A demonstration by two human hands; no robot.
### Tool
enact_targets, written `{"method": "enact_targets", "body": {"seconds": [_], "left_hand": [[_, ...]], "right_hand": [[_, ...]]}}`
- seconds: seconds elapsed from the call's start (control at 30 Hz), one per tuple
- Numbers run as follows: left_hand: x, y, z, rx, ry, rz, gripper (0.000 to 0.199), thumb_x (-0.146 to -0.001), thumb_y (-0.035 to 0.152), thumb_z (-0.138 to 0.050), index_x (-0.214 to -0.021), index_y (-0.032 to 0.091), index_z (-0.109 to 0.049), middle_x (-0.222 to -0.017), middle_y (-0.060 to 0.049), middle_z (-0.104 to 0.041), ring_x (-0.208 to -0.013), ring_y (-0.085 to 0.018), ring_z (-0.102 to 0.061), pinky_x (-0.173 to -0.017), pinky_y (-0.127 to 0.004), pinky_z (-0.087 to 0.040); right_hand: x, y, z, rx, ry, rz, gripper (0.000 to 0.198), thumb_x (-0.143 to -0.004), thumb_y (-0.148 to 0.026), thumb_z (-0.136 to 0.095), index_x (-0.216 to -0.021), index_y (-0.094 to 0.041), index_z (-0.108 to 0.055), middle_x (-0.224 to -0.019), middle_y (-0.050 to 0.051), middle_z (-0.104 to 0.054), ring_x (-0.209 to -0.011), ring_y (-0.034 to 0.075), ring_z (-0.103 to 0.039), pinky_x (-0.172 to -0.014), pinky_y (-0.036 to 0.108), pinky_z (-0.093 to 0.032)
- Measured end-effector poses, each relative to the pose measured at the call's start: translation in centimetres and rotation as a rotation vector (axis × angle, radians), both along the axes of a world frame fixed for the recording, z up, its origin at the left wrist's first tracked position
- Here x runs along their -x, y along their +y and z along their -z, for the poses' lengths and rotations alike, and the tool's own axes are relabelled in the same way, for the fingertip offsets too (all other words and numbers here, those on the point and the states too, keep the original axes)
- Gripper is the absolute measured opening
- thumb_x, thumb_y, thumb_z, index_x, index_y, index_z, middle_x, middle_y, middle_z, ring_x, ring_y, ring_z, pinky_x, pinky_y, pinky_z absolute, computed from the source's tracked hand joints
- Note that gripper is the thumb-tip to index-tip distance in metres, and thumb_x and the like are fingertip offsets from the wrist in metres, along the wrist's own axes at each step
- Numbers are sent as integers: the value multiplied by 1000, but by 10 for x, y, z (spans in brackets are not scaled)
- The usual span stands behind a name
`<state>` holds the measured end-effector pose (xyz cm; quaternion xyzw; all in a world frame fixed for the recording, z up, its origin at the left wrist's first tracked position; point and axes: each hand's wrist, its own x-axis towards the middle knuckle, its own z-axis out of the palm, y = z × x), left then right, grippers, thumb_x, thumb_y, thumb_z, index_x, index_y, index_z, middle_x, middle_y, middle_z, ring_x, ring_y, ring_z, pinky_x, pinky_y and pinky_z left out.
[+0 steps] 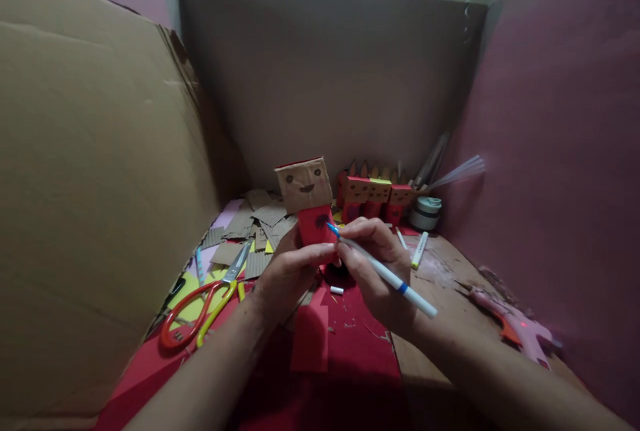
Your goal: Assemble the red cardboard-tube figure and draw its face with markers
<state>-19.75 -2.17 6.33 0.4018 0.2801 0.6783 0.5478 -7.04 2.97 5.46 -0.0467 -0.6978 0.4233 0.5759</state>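
Note:
My left hand (pixel 295 267) is closed round the lower part of a cardboard puppet (pixel 304 187). The puppet has a square brown head with drawn eyes, mouth and pink cheeks, above a red paper body bearing a dark round drawing. In my right hand (pixel 383 264) is a white marker (pixel 385 273) with a blue band, held in a writing grip. Its blue tip end meets or nearly meets the dark drawing; exact contact is hard to tell. Fingers of both hands come close together at the body's lower edge, which they partly hide.
Red-and-yellow-handled scissors (pixel 213 301) lie left among cardboard scraps (pixel 255 217). Several similar box figures (pixel 375 194) stand at the back, beside a pale jar (pixel 426 213). A pink glue gun (pixel 515 324) rests at right near a yellow-tipped marker (pixel 421 249). Red paper (pixel 310 341) lies in front.

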Motion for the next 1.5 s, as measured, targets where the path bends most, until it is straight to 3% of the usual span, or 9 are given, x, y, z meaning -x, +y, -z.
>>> {"method": "enact_targets", "body": {"seconds": [0.13,0.3,0.5,0.67,1.1,1.23,1.5], "left_hand": [[0,-1,0,14,-3,-68,20,-70,12,-73,-90,16,-71,-78,-3,-71,-71,-20,-65,-73,-33,-51],[2,1,3,36,-17,-41,17,-71,13,-72,-87,15,-71,-77,-4,-70,-69,-18,-62,-71,-33,-51],[3,4,10,12,-18,6,12,-73,14,-70,-85,14,-71,-80,-5,-68,-73,-18,-62,-74,-33,-51],[4,4,17,24,-15,55,9,-76,17,-68,-83,13,-71,-75,-6,-67,-67,-18,-62,-68,-33,-51],[3,4,17,42,-32,74,14,-75,14,-69,-89,16,-72,-79,-6,-67,-70,-18,-63,-68,-32,-53],[2,3,15,28,2,72,19,-74,15,-69,-93,15,-73,-78,-6,-67,-66,-18,-62,-59,-29,-50],[3,4,15,0,19,60,23,-73,15,-69,-95,14,-73,-81,-8,-69,-67,-19,-62,-59,-30,-51]], "right_hand": [[5,8,-4,109,36,-50,8,-87,-16,-63,-88,-24,-62,-70,-5,-57,-58,9,-51,-53,21,-41],[8,14,1,236,77,-121,8,-85,-17,-65,-88,-24,-62,-67,-5,-62,-58,10,-56,-54,22,-45],[5,14,3,189,75,-141,8,-86,-16,-65,-87,-24,-61,-67,-6,-57,-55,8,-49,-51,21,-41],[4,11,2,153,54,-114,8,-87,-17,-63,-87,-24,-59,-64,-7,-52,-51,8,-45,-48,20,-38],[2,8,-2,93,13,-22,8,-86,-18,-61,-83,-24,-56,-63,-7,-47,-53,9,-43,-48,22,-37],[1,9,1,84,-8,-46,7,-86,-18,-61,-84,-23,-56,-64,-6,-47,-55,10,-45,-50,23,-36],[-2,12,2,88,-31,-110,8,-84,-16,-61,-84,-24,-58,-67,-5,-50,-59,11,-47,-51,24,-37]]}}
